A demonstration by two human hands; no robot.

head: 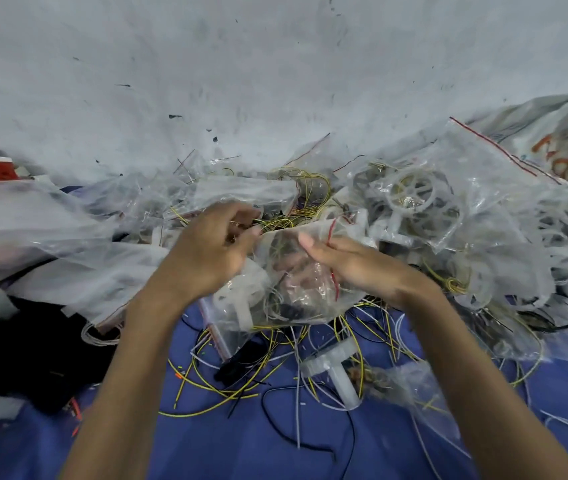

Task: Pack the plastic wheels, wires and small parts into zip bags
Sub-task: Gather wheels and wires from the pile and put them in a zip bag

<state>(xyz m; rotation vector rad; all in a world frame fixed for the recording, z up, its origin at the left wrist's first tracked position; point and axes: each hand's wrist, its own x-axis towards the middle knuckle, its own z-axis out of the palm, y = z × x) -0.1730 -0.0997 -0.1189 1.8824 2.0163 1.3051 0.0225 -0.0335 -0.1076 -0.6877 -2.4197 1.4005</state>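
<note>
Head view shows the left hand (213,251) and right hand (355,268), fingers curled, pinching the mouth of a filled zip bag (293,289) above the blue cloth (275,445); tuck its wires (272,306) below the seal strip, then press it closed evenly.

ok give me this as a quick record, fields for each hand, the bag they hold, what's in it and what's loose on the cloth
left hand: pinches the top edge of the zip bag
right hand: grips the same bag's other side
bag contents: tangled wires, a white plastic part
bag seal: cannot tell if closed
loose on blue cloth: yellow wires, white T-shaped part
behind the hands: clear bags, one holding a plastic wheel
</note>
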